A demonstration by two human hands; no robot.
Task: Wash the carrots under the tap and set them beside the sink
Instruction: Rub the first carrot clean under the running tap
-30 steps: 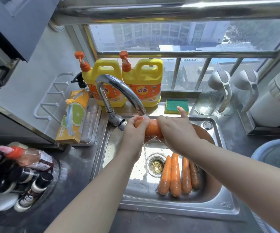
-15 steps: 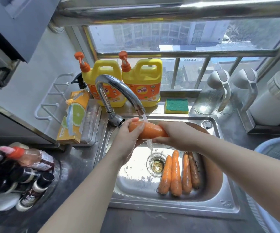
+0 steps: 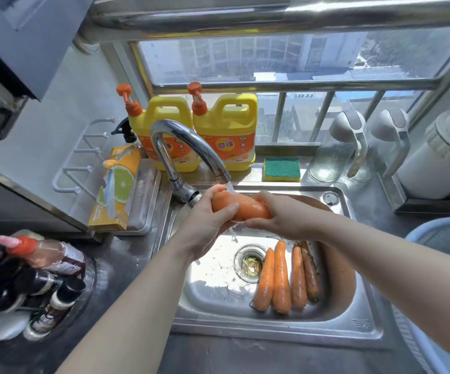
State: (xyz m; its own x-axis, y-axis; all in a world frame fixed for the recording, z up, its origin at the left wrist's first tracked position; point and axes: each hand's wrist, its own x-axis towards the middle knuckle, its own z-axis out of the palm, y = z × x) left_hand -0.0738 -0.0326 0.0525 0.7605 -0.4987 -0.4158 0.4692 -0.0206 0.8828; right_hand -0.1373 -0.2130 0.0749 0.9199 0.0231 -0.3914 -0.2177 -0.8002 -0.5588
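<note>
An orange carrot [image 3: 241, 206] is held level under the running tap [image 3: 188, 141], over the steel sink [image 3: 285, 330]. My left hand [image 3: 207, 220] grips its thick left end and my right hand [image 3: 280, 215] grips its right end. Water from the spout strikes the carrot's top. Several more carrots [image 3: 285, 276] lie side by side on the sink floor, right of the drain [image 3: 249, 263]; the rightmost one looks dirtier.
Two yellow detergent jugs [image 3: 226, 136] and a green sponge [image 3: 281, 170] sit behind the sink. A lemon-print box [image 3: 116, 193] lies at the left. Bottles [image 3: 29, 279] crowd the lower left. Glass jars [image 3: 353, 149] and a white appliance [image 3: 445, 157] stand at the right.
The carrot turned and shifted slightly in my hands under the stream. My right hand slid from over the carrot's middle to its right end, baring more of it.
</note>
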